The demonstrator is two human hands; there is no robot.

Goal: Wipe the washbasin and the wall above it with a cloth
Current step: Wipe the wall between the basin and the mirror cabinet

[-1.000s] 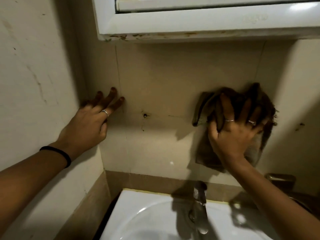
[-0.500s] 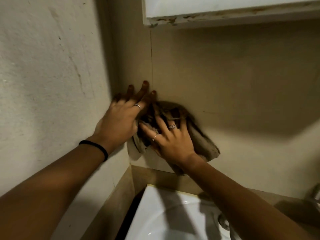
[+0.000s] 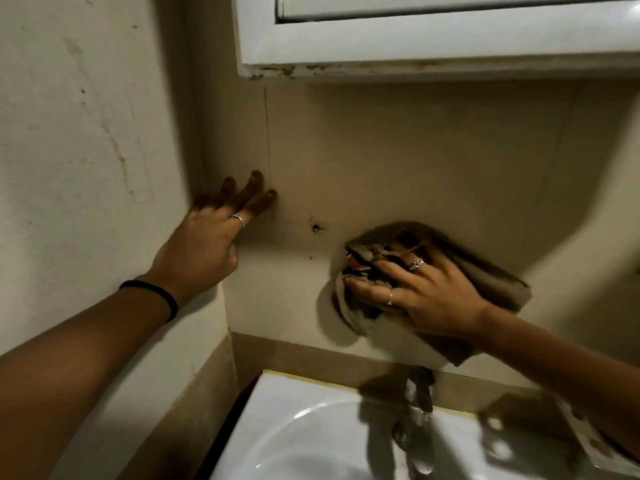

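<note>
A brown cloth (image 3: 498, 275) is bunched against the beige tiled wall (image 3: 415, 161) above the white washbasin (image 3: 311, 434). My right hand (image 3: 419, 292) presses flat on the cloth, fingers spread and pointing left. My left hand (image 3: 207, 244) rests open on the wall near the corner, fingers splayed, holding nothing. The basin's bowl fills the bottom of the view, partly covered by my right forearm.
A white cabinet (image 3: 433, 39) with a chipped lower edge hangs above the wiped area. A metal tap (image 3: 419, 400) stands at the basin's back rim. A dark hole (image 3: 316, 228) marks the wall between my hands. The side wall (image 3: 86, 133) closes in on the left.
My right hand has slid the cloth rightward along the wall, away from my left hand where it was half a second ago. The left hand has stayed near the corner.
</note>
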